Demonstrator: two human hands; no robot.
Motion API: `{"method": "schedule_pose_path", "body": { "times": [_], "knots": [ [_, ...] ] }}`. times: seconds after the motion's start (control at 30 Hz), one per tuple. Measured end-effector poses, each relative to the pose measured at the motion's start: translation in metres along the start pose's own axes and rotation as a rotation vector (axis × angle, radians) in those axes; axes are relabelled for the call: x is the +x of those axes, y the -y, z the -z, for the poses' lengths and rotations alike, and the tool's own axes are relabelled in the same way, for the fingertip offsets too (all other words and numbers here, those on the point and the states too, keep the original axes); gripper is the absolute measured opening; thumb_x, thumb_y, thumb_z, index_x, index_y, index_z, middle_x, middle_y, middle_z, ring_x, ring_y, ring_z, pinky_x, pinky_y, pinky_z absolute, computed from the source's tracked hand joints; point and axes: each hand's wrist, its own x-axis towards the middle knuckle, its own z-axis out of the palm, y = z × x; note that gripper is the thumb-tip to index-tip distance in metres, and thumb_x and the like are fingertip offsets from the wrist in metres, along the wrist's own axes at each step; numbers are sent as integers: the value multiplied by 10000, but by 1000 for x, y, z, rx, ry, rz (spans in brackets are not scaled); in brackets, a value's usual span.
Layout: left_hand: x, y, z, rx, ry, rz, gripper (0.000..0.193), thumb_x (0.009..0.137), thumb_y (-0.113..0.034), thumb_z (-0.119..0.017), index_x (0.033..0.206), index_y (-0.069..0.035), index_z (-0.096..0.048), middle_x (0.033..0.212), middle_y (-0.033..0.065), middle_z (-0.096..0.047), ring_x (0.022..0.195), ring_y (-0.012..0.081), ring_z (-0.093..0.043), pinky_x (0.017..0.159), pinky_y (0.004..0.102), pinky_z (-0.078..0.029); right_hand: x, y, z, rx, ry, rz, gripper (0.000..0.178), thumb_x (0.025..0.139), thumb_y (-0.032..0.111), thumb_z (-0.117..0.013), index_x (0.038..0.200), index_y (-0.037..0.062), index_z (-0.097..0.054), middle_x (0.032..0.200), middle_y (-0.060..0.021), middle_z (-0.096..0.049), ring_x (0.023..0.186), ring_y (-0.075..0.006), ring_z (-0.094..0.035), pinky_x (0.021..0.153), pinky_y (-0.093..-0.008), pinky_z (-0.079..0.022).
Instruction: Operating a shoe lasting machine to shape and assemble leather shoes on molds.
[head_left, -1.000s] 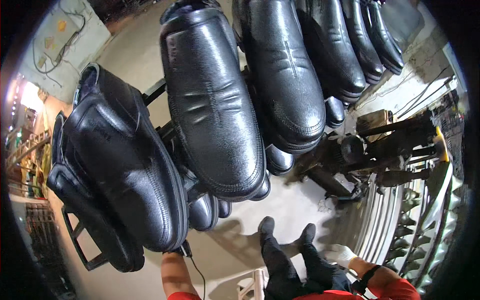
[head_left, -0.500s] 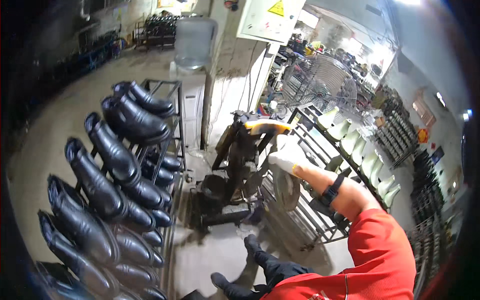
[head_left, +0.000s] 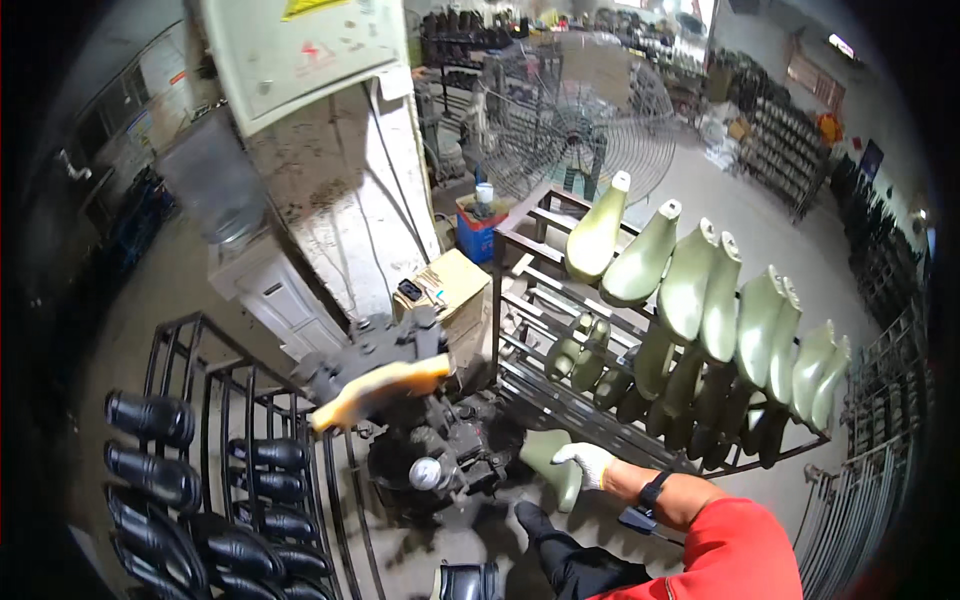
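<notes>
My right hand, in a white knit glove, is closed at the top of a pale green shoe last. The fingers' far side is hidden behind the last. Just left of it stands a dark, greasy machine with a round gauge and a curved yellow-orange guard on top. Below the machine, at the lower edge, part of a black boot shows. My left hand is out of sight.
A metal rack with rows of green lasts stands to the right. Black boots fill another rack at left. Behind are a cardboard box, a large caged fan and an electrical cabinet on a pillar.
My view has swung right and closer to the machine and the rack of lasts. My gloved right hand, with the last, now sits lower in the picture. The black boot has appeared below.
</notes>
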Motion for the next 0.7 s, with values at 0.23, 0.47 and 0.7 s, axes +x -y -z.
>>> {"method": "schedule_pose_path", "body": {
  "times": [0.23, 0.47, 0.7],
  "knots": [
    [40, -71, -51, 77, -49, 121, 124, 911, -98, -752, 1025, -110, -704, 806, 12, -666, 668, 124, -608, 569, 299, -480, 164, 100, 40, 518, 101, 273, 512, 901, 40, -662, 1398, 25, -539, 1245, -202, -661, 1089, -404, -707, 962, -715, -579],
    [55, -96, -67, 77, -77, 144, 135, 915, -108, -755, 1040, -97, -708, 818, 7, -666, 674, 119, -599, 565, 299, -472, 238, 186, -8, 558, -53, 544, 339, 996, 155, -612, 1328, 87, -609, 1259, -178, -706, 1122, -394, -741, 796, -467, -676],
    [57, -89, -73, -5, 58, 98, 149, 919, -119, -759, 1056, -83, -711, 829, 2, -666, 680, 113, -590, 561, 299, -464, 207, 90, 8, 141, -43, 325, 98, 1019, 242, -691, 1013, 144, -693, 948, -61, -711, 848, -238, -683, 688, -436, -579]
  ]
}}
